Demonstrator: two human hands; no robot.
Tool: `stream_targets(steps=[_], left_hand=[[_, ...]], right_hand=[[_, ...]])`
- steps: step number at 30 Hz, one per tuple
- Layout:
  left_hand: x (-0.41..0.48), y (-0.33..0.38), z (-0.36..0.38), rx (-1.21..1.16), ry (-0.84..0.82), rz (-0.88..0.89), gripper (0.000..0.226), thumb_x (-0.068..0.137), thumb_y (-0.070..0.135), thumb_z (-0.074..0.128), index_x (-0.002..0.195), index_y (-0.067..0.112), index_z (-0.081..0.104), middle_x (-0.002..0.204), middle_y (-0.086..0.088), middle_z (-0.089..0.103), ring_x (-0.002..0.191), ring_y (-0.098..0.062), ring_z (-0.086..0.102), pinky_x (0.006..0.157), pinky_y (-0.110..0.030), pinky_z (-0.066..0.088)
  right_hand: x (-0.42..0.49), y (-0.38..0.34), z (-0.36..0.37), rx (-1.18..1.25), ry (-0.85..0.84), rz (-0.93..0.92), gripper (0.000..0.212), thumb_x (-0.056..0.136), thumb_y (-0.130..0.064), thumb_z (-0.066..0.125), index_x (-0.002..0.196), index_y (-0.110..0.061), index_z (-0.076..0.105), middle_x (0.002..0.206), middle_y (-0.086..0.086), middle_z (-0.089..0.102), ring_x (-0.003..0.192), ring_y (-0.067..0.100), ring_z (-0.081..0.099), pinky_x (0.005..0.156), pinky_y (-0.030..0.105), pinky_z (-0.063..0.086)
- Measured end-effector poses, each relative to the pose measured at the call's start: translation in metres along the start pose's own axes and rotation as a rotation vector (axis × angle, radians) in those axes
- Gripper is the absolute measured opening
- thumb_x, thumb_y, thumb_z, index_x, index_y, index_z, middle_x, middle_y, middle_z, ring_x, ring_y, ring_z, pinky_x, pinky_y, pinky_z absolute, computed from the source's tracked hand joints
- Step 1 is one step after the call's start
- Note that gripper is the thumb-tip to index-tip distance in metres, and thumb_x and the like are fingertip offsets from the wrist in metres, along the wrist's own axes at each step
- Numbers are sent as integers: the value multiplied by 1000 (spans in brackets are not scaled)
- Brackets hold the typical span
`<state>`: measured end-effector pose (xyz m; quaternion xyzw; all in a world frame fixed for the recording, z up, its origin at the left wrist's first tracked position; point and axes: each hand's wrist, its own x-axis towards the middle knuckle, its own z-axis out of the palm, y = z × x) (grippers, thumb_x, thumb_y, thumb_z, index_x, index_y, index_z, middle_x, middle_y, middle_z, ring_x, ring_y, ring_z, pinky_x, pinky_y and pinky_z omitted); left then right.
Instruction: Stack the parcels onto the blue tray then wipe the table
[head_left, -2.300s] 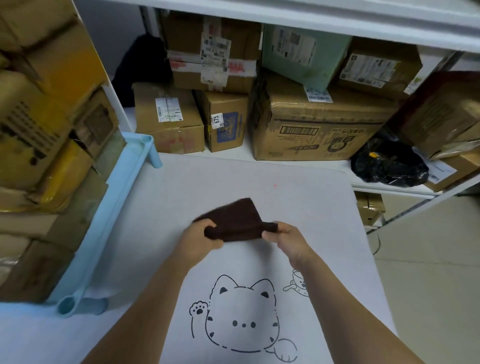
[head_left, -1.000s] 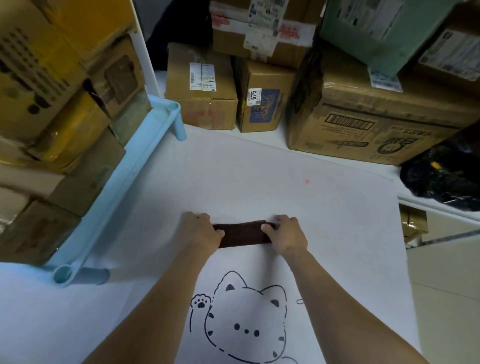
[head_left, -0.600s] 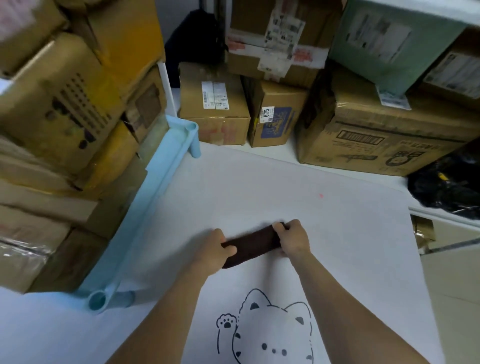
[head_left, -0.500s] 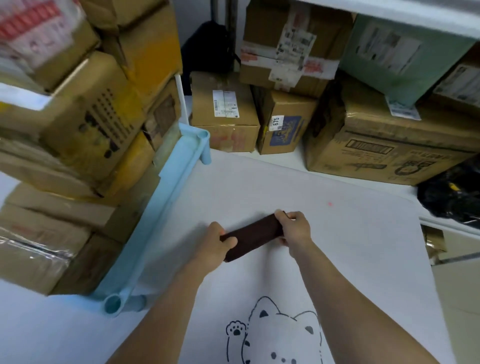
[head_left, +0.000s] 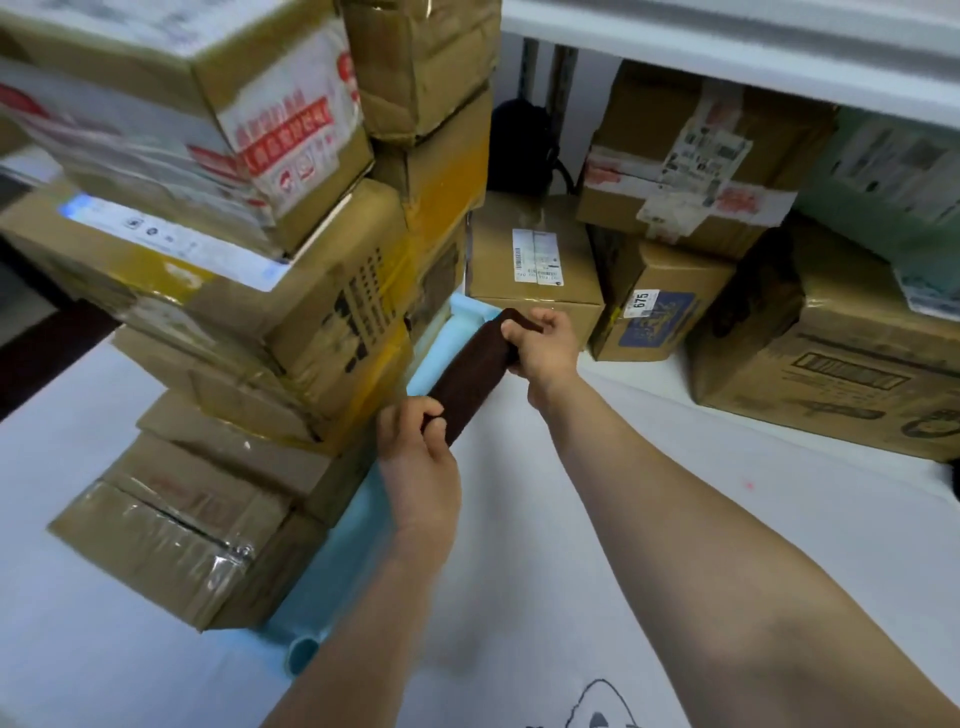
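Note:
A folded dark brown cloth (head_left: 470, 376) is stretched between my two hands, above the right rim of the blue tray (head_left: 332, 577). My left hand (head_left: 415, 452) grips its near end and my right hand (head_left: 543, 345) grips its far end. Several cardboard parcels (head_left: 249, 291) are stacked high on the blue tray at the left. The white table cover (head_left: 701, 493) with a cat drawing lies under my arms.
More cardboard boxes (head_left: 535, 260) and a large box (head_left: 831, 353) stand on the shelf behind the table, under a white shelf board. A box marked 675 (head_left: 649, 317) sits beside my right hand. A dark object lies at the far left edge.
Both hands lifted the folded cloth from the table's middle and carried it left and away, up beside the parcel stack. The view has turned left toward the tray.

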<state>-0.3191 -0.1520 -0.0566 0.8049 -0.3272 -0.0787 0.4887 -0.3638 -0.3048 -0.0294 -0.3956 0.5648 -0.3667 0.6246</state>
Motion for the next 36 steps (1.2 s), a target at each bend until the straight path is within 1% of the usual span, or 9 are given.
stream_targets(steps=[4, 9, 15, 18, 22, 25, 29, 33, 36], left_hand=[[5, -9, 5, 47, 7, -4, 23, 96, 11, 48, 104, 7, 69, 121, -11, 54, 106, -18, 56, 92, -24, 47], [7, -2, 3, 183, -111, -52, 36, 98, 12, 42, 133, 8, 50, 144, -10, 33, 124, -22, 48, 101, -27, 42], [18, -17, -4, 561, -266, 15, 55, 93, 5, 47, 144, 22, 35, 150, 2, 24, 118, -20, 50, 86, -31, 49], [18, -21, -4, 747, -326, 71, 60, 94, 10, 47, 147, 27, 27, 152, 4, 18, 124, -18, 42, 85, -30, 47], [14, -24, -1, 793, -247, 138, 51, 81, 7, 65, 130, 16, 56, 137, -7, 44, 110, -27, 51, 78, -33, 49], [14, -26, -2, 789, -244, 180, 42, 77, 11, 69, 119, 11, 65, 124, -11, 54, 107, -29, 54, 80, -35, 49], [12, -25, -2, 852, -286, 136, 47, 94, 23, 46, 141, 15, 42, 139, -8, 41, 123, -24, 39, 96, -31, 41], [9, -24, -2, 781, -203, 235, 35, 71, 15, 74, 106, 12, 70, 113, -12, 62, 96, -30, 56, 76, -39, 48], [10, -23, -1, 651, -152, 358, 25, 67, 11, 76, 92, 12, 74, 108, -11, 63, 90, -30, 54, 72, -40, 47]], right_hand=[[12, 7, 22, -128, 99, -111, 39, 76, -11, 74, 91, -24, 40, 105, 5, 57, 96, 27, 61, 88, 48, 53], [17, 11, 42, -276, 89, -232, 34, 76, -22, 73, 75, -28, 39, 101, 11, 59, 90, 31, 61, 88, 47, 51], [11, 13, 47, -709, -44, -335, 33, 83, -7, 64, 113, -12, 51, 127, 13, 44, 100, 29, 56, 91, 32, 43], [6, 15, 45, -992, -1, -523, 23, 87, -12, 59, 109, -12, 56, 121, 10, 43, 102, 29, 53, 80, 32, 41], [7, 23, 44, -1279, -58, -730, 30, 90, -31, 52, 117, -24, 63, 122, 3, 47, 116, 27, 40, 91, 35, 33], [10, 30, 41, -1355, -96, -642, 36, 92, -42, 48, 124, -29, 59, 129, -1, 49, 125, 25, 36, 102, 39, 25], [10, 37, 41, -1291, -117, -576, 36, 94, -39, 47, 128, -28, 55, 136, -1, 46, 132, 24, 31, 107, 40, 24], [5, 38, 33, -1149, -152, -538, 38, 95, -34, 49, 132, -25, 55, 145, -2, 41, 134, 23, 32, 107, 37, 30], [-3, 39, 21, -1046, -69, -517, 35, 95, -31, 49, 129, -23, 58, 139, 0, 47, 128, 23, 37, 103, 36, 35]])
